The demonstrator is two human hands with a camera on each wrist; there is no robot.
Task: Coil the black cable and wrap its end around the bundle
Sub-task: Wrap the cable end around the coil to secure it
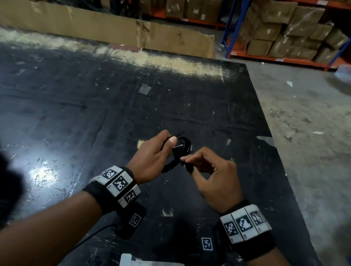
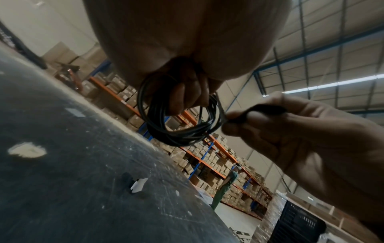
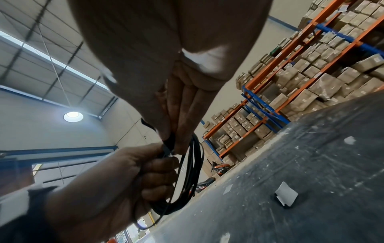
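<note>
Black cable (image 2: 178, 125) already coiled into small bundle, held above desk (image 1: 105, 97), near edge, centre. Left hand (image 1: 153, 157) fingers clamped round coil. Right hand (image 1: 214, 174) pinches cable end (image 2: 259, 110) just beside bundle. Wrap prob. just starting; no turns visible yet.

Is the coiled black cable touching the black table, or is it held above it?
Apart. In the left wrist view the coiled cable hangs from the left hand, and shelves show between its lowest loop and the table. The right hand pinches its end.
</note>
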